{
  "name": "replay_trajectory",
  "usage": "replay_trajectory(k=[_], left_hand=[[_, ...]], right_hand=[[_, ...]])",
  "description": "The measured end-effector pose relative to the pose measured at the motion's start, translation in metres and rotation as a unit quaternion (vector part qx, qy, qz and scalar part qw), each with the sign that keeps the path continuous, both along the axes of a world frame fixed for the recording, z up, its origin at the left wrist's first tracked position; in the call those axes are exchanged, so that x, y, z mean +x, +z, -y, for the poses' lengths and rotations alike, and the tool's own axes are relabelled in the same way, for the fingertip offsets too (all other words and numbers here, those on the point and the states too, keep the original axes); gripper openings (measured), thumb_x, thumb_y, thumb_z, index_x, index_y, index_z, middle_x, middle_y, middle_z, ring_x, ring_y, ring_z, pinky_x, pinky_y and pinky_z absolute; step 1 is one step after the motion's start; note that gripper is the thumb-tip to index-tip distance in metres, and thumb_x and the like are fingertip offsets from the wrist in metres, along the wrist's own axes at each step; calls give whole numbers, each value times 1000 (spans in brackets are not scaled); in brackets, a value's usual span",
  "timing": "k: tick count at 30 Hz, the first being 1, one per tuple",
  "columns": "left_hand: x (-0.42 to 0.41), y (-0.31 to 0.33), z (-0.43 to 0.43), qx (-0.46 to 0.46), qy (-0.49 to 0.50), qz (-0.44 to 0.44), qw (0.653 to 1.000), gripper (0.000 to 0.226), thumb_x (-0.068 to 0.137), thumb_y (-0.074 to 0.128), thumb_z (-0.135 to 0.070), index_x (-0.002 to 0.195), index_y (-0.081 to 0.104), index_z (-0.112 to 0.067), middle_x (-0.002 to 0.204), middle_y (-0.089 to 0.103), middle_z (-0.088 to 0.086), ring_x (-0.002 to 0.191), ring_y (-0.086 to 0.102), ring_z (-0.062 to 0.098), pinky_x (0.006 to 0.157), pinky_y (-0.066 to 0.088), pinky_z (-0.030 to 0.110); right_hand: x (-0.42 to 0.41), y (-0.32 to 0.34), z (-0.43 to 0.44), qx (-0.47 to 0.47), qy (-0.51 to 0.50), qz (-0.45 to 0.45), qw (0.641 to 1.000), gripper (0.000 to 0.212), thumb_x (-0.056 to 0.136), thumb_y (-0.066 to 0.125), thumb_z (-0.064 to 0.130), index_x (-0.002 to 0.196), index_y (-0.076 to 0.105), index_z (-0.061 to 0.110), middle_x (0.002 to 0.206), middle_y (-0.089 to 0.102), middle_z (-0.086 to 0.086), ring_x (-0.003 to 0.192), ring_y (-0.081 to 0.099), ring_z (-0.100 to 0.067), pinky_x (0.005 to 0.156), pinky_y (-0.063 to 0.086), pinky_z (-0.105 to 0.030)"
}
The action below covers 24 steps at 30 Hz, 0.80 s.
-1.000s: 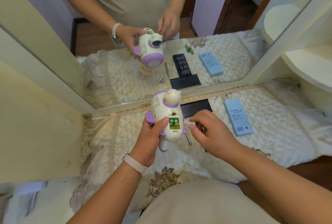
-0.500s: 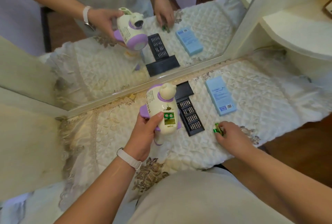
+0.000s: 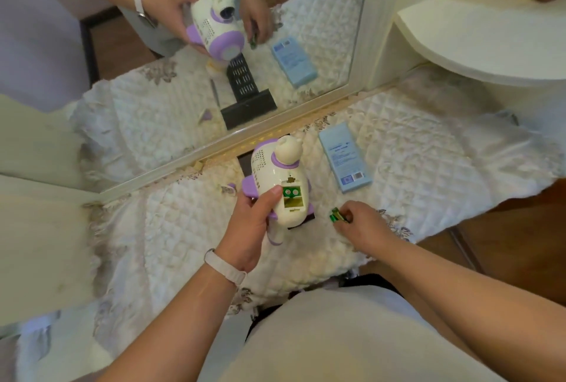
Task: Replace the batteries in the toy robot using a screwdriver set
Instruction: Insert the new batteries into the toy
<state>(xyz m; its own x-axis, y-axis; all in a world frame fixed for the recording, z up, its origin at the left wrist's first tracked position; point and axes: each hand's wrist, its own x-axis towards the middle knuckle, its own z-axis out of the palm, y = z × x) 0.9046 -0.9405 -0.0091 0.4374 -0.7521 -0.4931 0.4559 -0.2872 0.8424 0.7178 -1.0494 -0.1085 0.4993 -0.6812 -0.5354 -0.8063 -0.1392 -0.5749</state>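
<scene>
Head view: left hand [image 3: 249, 222] gripped the toy robot [image 3: 280, 182] above the quilted cloth [image 3: 413, 148], battery bay open, two green cells seated in it. Right hand [image 3: 363, 225], just right of that grip, pinched green batteries [image 3: 337, 215]. Blue box [image 3: 344, 157] beyond; its print was unreadable. Mirror [image 3: 196, 53] behind.

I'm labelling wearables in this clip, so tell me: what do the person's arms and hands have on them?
Both forearms are bare, with no sleeve reaching them and no gloves. The left hand has a plain white band, like a watch or fitness strap, around its wrist. The right hand and its wrist show nothing worn; no rings are visible.
</scene>
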Motion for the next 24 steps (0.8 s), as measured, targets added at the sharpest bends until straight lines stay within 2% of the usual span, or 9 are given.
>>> replay_trajectory(k=[3,6,10,12,15,19,22,24], left_hand=[[-11,9,6,-26,-18,-1,999,54,88,64,-27,135,53,-3,123,64,29,108,65,49,82,57,46],[-20,18,12,-38,-24,-1,999,49,92,60,-26,135,54,-2,125,63,31,107,64,52,86,56,52],[-34,35,20,-54,-20,14,998,44,95,51,-21,134,54,0,122,64,31,94,69,44,74,57,38],[-41,44,25,-69,-15,21,997,44,95,49,-22,133,55,0,122,64,31,92,70,41,73,57,34],[-48,51,30,-79,1,17,997,45,96,49,-24,135,54,-3,122,64,31,95,69,43,74,56,35],[-52,58,33,-43,40,43,997,57,90,61,-38,138,52,-8,128,64,24,114,63,45,81,52,37],[-52,67,32,-27,85,64,994,62,83,70,-36,134,53,-5,120,69,20,101,71,30,65,54,24],[-51,73,31,-33,108,64,992,65,79,71,-37,132,53,-5,120,69,19,103,71,32,64,55,24]], right_hand=[[-9,11,10,15,-7,35,999,20,90,64,26,107,62,16,93,59,2,84,56,-15,61,36,-23],[-15,30,23,31,-32,85,995,23,90,64,26,113,60,22,89,59,7,79,56,-9,61,38,-18],[-15,65,40,33,-42,161,986,19,89,67,23,104,57,29,86,59,12,76,57,-5,61,38,-8],[-14,84,47,39,-48,212,975,20,86,70,19,100,59,29,88,62,7,80,60,-13,69,45,-14],[-12,113,55,56,-44,283,956,32,84,72,12,96,57,38,87,63,-2,83,63,-24,79,53,-33],[-10,152,56,64,-28,373,925,35,83,72,9,95,58,39,80,68,2,78,65,-15,78,54,-36],[-8,178,53,87,-13,420,903,32,85,70,13,88,61,43,88,73,-2,85,68,-19,80,56,-43],[-6,191,50,90,2,451,888,31,86,70,9,86,62,40,89,73,-4,85,68,-21,78,57,-43]])
